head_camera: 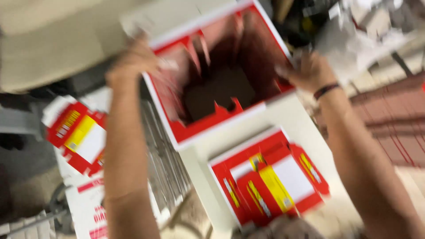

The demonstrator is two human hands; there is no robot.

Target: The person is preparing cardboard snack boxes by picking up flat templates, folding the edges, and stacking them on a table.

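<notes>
On a white worktable (305, 132) amid blurred clutter, a flat red, white and yellow carton (268, 177) lies near its front edge; another flattened carton (77, 135) lies left. Both arms reach up: left hand (133, 62) and right hand (307, 71) grip opposite rims of an opened red-and-white box (219, 79).

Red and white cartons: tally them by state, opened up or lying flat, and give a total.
Opened-up carton, held by the left hand and right hand: 1
Flat cartons, one on the white surface, one at the left: 2
Total: 3. Blur may hide more.
</notes>
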